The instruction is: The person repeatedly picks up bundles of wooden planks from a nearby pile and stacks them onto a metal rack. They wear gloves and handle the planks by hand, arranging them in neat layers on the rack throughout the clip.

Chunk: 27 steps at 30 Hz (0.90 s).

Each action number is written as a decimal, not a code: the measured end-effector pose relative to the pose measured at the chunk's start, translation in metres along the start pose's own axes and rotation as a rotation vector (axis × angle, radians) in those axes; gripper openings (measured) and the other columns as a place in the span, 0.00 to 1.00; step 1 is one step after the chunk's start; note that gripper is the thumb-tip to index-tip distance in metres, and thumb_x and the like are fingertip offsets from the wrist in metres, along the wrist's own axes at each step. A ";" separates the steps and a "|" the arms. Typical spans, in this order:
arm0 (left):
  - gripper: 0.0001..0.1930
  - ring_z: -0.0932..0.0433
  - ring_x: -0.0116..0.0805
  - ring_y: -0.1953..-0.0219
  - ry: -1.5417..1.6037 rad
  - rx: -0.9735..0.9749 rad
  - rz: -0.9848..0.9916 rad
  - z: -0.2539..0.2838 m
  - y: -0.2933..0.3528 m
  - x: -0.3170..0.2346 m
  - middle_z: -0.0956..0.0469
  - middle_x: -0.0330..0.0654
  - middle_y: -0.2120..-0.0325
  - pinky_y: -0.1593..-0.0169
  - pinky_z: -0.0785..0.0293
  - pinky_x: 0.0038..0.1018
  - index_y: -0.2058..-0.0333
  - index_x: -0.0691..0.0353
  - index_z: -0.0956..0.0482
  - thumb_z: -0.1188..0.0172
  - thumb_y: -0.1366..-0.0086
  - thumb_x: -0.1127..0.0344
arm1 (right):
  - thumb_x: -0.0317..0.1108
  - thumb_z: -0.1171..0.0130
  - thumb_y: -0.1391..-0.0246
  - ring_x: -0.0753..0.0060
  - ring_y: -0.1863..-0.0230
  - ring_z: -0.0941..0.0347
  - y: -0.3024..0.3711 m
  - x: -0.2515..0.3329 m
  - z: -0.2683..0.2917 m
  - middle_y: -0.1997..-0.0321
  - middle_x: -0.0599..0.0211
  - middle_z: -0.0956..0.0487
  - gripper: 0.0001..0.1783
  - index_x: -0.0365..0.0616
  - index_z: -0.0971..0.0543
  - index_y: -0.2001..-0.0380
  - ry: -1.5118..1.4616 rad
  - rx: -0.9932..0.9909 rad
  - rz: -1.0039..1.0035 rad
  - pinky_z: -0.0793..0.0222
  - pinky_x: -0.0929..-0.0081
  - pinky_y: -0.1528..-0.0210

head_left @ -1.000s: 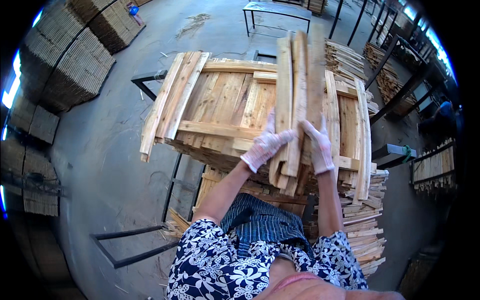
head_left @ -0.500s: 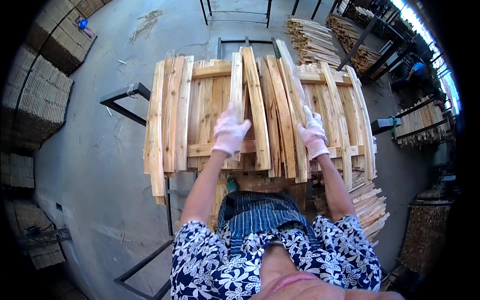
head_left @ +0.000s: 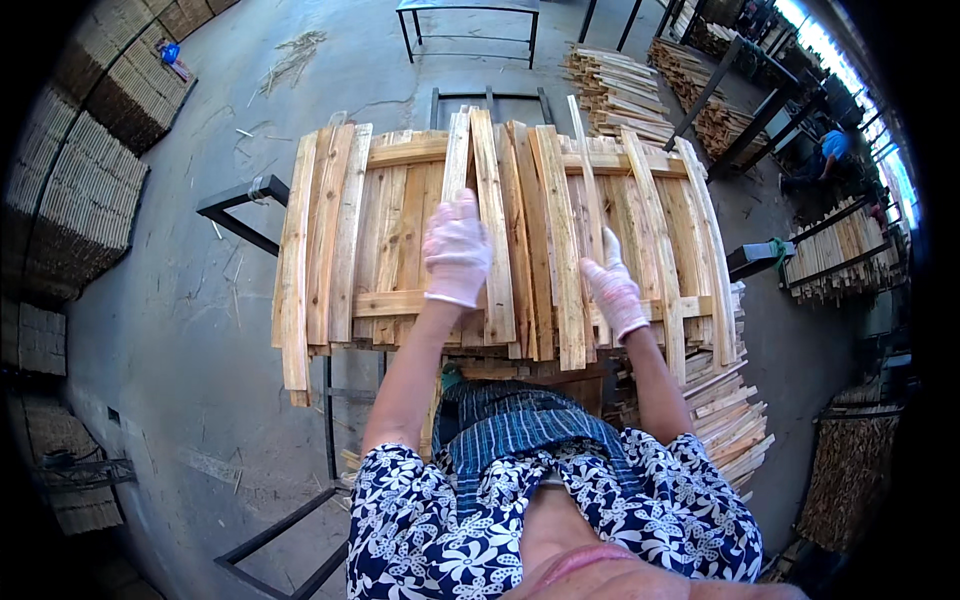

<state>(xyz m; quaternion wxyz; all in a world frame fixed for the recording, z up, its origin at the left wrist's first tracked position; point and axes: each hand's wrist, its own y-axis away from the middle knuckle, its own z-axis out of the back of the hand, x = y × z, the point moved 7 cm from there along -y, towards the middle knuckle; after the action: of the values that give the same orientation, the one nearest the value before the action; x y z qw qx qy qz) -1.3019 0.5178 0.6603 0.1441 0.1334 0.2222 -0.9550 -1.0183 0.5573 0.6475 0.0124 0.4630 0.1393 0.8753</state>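
Both of my hands wear pale knitted gloves, over a broad layer of wooden slats [head_left: 402, 225] with crosspieces beneath. My left hand [head_left: 457, 250] is closed on a pale wooden slat [head_left: 457, 155] near the middle; the slat's near part is hidden under the glove. Just right of it, another slat [head_left: 493, 230] lies slightly tilted. In my right hand [head_left: 613, 288] a narrow slat [head_left: 584, 165] is gripped, turned on its edge with its far end sticking out beyond the layer. Several loose slats [head_left: 558, 250] lie between my hands, and others [head_left: 318, 240] at the left.
A black metal frame [head_left: 245, 205] juts out at the left, and a metal bar end [head_left: 757, 258] at the right. Slat piles [head_left: 618, 95] lie at the far right, with another [head_left: 725, 420] near my right arm. Tall stacks [head_left: 85, 190] line the left. A person in blue [head_left: 832, 148] is at far right.
My right hand has moved slightly left and nearer, turning its slat from broad face to edge. My left hand remains on its slat, whose far end has shifted a little left.
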 end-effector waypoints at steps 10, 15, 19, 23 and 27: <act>0.36 0.22 0.68 0.51 0.381 0.378 0.269 -0.053 0.009 -0.034 0.33 0.69 0.46 0.50 0.22 0.54 0.30 0.50 0.42 0.38 0.35 0.60 | 0.49 0.37 0.43 0.44 0.41 0.28 0.012 0.040 -0.046 0.43 0.49 0.30 0.43 0.60 0.42 0.27 0.918 -0.061 0.016 0.26 0.49 0.43; 0.35 0.20 0.68 0.54 0.413 0.218 0.215 0.015 0.022 0.000 0.30 0.66 0.46 0.50 0.21 0.53 0.30 0.51 0.41 0.40 0.35 0.59 | 0.47 0.36 0.46 0.40 0.49 0.23 -0.001 0.032 -0.043 0.46 0.44 0.27 0.47 0.58 0.44 0.25 0.926 -0.062 0.103 0.24 0.47 0.46; 0.35 0.23 0.63 0.46 0.242 0.195 0.173 0.046 0.016 0.102 0.31 0.61 0.41 0.45 0.23 0.53 0.31 0.54 0.40 0.41 0.34 0.58 | 0.29 0.38 0.45 0.56 0.38 0.26 -0.011 0.022 -0.024 0.33 0.48 0.28 0.43 0.45 0.41 0.27 -0.019 0.057 0.209 0.29 0.64 0.36; 0.34 0.35 0.60 0.32 -0.369 0.163 0.117 0.023 0.014 0.185 0.36 0.59 0.34 0.32 0.38 0.57 0.30 0.59 0.39 0.43 0.33 0.56 | 0.26 0.39 0.42 0.65 0.38 0.29 0.002 0.029 -0.019 0.33 0.54 0.29 0.40 0.40 0.40 0.28 -0.168 0.078 0.194 0.32 0.72 0.34; 0.31 0.46 0.60 0.26 -0.315 0.261 0.189 -0.013 0.018 0.220 0.43 0.55 0.27 0.26 0.53 0.59 0.29 0.59 0.41 0.55 0.29 0.60 | 0.25 0.40 0.43 0.64 0.35 0.32 0.035 0.081 -0.066 0.32 0.55 0.30 0.40 0.37 0.40 0.28 -0.335 0.103 0.331 0.35 0.71 0.31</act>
<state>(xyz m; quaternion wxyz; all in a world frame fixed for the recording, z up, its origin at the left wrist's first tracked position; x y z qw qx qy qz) -1.4963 0.4604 0.5720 0.2473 0.0202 0.0578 -0.9670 -1.1144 0.5209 0.6867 -0.1319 0.6181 0.1019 0.7682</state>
